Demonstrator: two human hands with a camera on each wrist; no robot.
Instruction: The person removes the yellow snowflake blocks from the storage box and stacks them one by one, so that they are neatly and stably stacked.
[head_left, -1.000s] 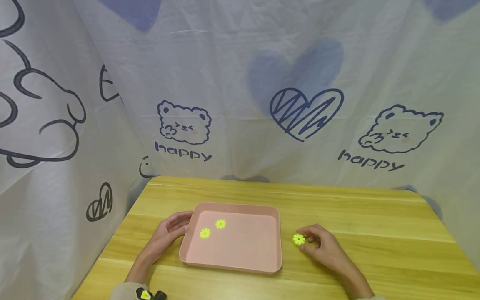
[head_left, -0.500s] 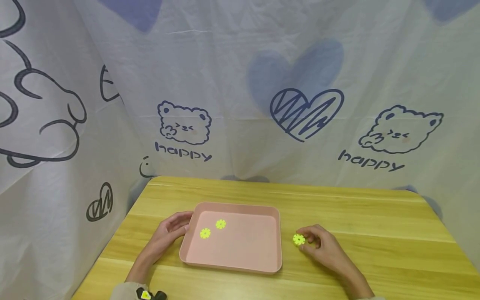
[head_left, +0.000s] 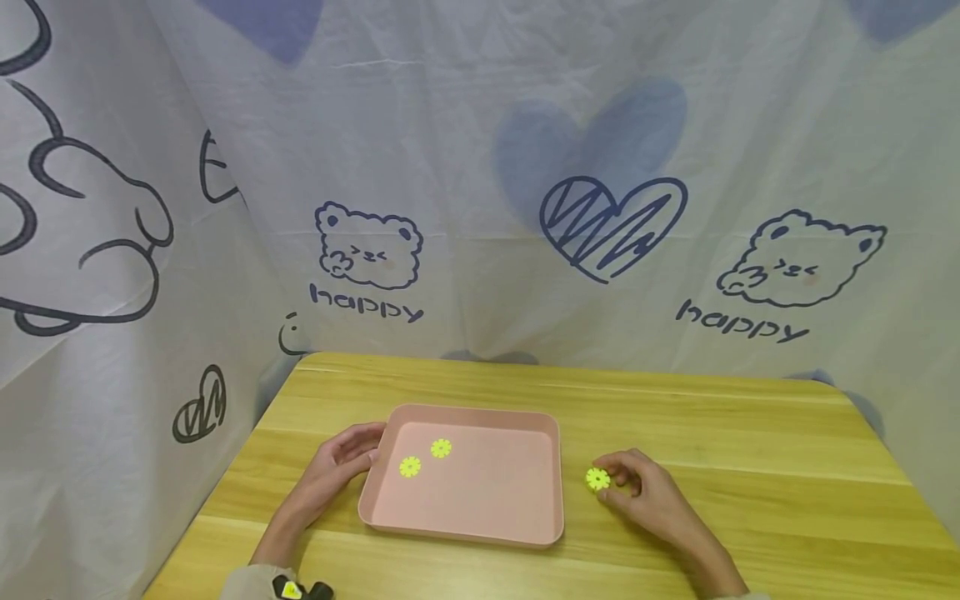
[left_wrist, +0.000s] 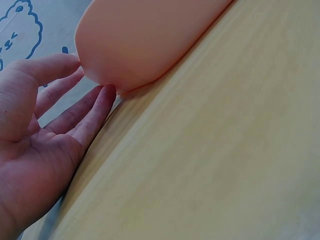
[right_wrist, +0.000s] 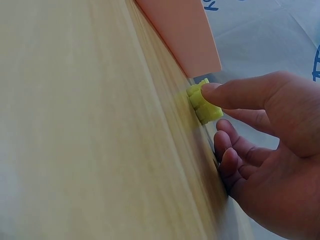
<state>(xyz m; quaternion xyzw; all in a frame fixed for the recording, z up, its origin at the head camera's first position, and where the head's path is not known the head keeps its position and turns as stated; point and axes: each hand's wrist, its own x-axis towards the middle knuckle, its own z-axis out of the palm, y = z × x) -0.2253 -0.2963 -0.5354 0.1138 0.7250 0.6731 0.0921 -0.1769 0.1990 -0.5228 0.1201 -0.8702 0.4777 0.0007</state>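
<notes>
My left hand rests against the left end of a shallow pink tray, its fingertips touching the outer wall. In the left wrist view the fingers are fairly straight and meet the tray's corner low down. Inside the tray lie two yellow snowflake discs, one nearer and one farther back. To the right of the tray, my right hand pinches a short stack of yellow snowflake discs between thumb and forefinger. The right wrist view shows this stack at the tabletop, with the other fingers curled below.
A wooden table bears everything. Behind it and along the left hangs a pale cloth printed with bears and hearts. A dark strap with a yellow mark sits on the left wrist.
</notes>
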